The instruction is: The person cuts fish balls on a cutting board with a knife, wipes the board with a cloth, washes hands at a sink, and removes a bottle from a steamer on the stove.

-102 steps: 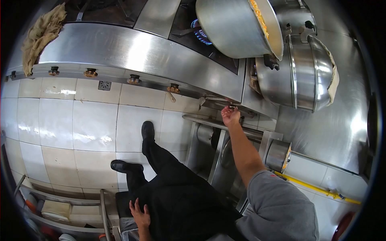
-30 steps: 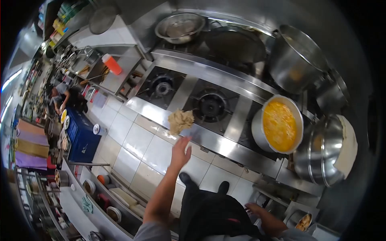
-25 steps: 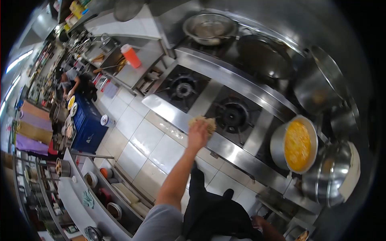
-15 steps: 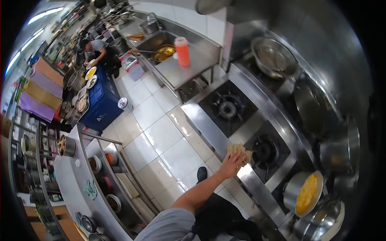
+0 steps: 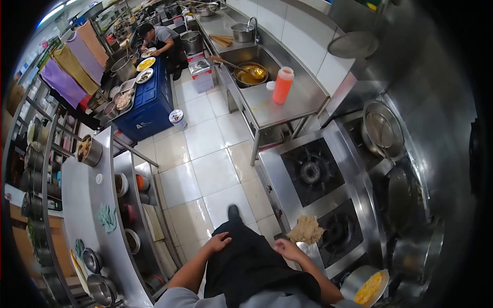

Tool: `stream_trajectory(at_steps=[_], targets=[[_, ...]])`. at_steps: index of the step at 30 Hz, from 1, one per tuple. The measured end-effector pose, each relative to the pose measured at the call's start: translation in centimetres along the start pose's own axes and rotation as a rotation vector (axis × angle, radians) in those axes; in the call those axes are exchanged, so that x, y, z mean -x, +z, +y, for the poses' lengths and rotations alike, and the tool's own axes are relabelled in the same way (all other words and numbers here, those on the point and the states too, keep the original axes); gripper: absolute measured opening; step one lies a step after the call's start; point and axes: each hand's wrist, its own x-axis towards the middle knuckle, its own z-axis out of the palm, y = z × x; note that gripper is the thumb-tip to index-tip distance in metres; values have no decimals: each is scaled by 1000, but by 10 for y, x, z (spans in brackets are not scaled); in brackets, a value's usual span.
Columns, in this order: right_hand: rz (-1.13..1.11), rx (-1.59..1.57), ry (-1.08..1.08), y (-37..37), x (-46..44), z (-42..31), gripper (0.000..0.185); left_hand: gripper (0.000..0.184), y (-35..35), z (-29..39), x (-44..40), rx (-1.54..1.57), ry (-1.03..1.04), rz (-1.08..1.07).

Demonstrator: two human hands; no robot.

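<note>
A crumpled tan cloth (image 5: 306, 230) lies on the steel front edge of the stove, beside a black burner. Close to its left side is my right hand (image 5: 288, 249), apart from the cloth, with loosely bent fingers and nothing visible in them. My left hand (image 5: 220, 242) hovers over the dark apron, empty, its fingers slightly apart. At the lower right, a large pot (image 5: 362, 283) with yellow-orange food stands on the stove (image 5: 336, 197).
Left of me runs a steel counter (image 5: 84, 197) with bowls and a green cloth. Ahead, a sink counter (image 5: 262, 110) bears a red-orange bottle (image 5: 283, 85). A co-worker (image 5: 162, 41) leans over plates by a blue container (image 5: 146, 114). A tub (image 5: 177, 119) stands on the tiled floor.
My left hand has let go of the tan cloth and drawn back over the apron. My right hand has come into view near the cloth. The view has turned toward the aisle and sink.
</note>
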Motion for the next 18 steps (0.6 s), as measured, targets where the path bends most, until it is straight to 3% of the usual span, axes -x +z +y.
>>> stream_trajectory(at_steps=[2, 4, 5, 6, 10, 12, 15, 18], targets=[[39, 44, -35, -33, -37, -84, 39, 58, -26, 2, -26, -49, -35, -2], [124, -65, -116, -58, -82, -152, 30, 48, -70, 18, -61, -218, 76, 28], [155, -88, -151, -68, -105, -181, 27, 33, -92, 40, -82, -62, 135, 164], [177, -83, -148, -75, -126, -199, 27, 33, -120, 65, -107, -63, 156, 154], [317, -160, -108, -87, -213, -239, 25, 8, -255, 203, -240, 22, 693, 572], [306, -208, -14, -81, -234, -251, 25, 10, -312, 292, -317, 80, 974, 758], [305, -235, 75, -72, -235, -293, 26, 33, -369, 409, -424, -135, 1038, 685], [302, -275, 122, -81, -230, -326, 27, 45, -375, 477, -513, -394, 1090, 629]])
